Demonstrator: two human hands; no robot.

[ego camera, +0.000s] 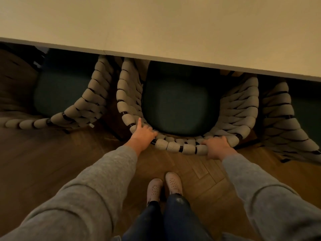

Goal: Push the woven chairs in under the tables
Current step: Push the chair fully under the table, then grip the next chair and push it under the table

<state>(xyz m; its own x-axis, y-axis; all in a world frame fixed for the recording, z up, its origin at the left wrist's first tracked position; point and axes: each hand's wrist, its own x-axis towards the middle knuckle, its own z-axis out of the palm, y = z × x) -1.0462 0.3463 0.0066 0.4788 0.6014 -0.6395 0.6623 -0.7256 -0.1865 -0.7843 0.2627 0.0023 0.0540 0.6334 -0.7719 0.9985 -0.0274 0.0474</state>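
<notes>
Two grips on the back rim of the middle woven chair (180, 108): left hand (142, 134) curled over it with forefinger out, right hand (216, 146) wrapped round. Its seat sits partly under the desk (173, 32). A skewed push could snag the neighbour chair (90, 101) (just beside, on the left). No writing readable.
</notes>
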